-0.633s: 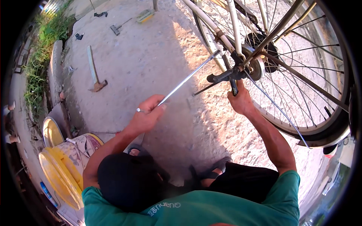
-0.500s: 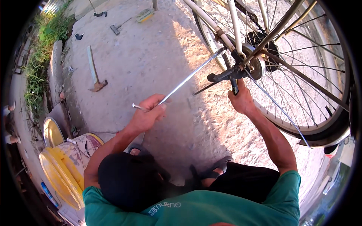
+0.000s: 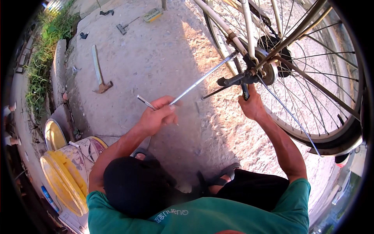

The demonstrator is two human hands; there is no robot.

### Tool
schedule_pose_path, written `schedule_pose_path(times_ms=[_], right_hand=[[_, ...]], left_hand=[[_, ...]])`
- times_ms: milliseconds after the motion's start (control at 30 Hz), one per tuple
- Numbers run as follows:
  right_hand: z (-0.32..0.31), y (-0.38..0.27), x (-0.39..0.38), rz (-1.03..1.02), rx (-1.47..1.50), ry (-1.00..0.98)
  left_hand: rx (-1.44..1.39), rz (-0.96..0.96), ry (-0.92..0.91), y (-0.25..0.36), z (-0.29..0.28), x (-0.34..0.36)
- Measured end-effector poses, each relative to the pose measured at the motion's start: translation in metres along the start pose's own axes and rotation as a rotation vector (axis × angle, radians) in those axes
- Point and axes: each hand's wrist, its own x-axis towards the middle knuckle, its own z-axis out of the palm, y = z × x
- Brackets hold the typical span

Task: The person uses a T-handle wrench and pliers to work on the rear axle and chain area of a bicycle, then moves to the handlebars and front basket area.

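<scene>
Part-shaded concrete ground [image 3: 128,66] | left hand [image 3: 152,117]: fingers loosely curled round metal rod [image 3: 202,79] | right hand [image 3: 253,104]: fingers wrapped on black handle [image 3: 245,91], wheel hub [image 3: 274,74] just beyond | likely tool work there; next calls for steady grips; rod-tip contact unclear

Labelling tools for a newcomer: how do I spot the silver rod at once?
Find the bicycle wheel at upper right, then the person's left hand, out to its left. The silver rod slants from that hand up toward the wheel's hub. Unlike the short black rod below it, it is long, shiny and held in the left hand.
</scene>
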Motion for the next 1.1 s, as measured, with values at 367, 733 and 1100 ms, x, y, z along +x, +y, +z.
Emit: schedule_pose_path(times_ms=[367, 733, 1100], right_hand=[[-0.001, -0.004, -0.001, -0.012, 0.018, 0.006], [0.003, 0.001, 0.001, -0.005, -0.021, 0.013], [0.004, -0.001, -0.002, -0.044, 0.009, 0.034]], left_hand=[[-0.309, -0.108, -0.046, -0.008, 0.002, 0.005], [0.841, 0.211, 0.078, -0.012, 0.025, 0.002], [1.303, 0.279, -0.044, 0.005, 0.000, 0.008]])
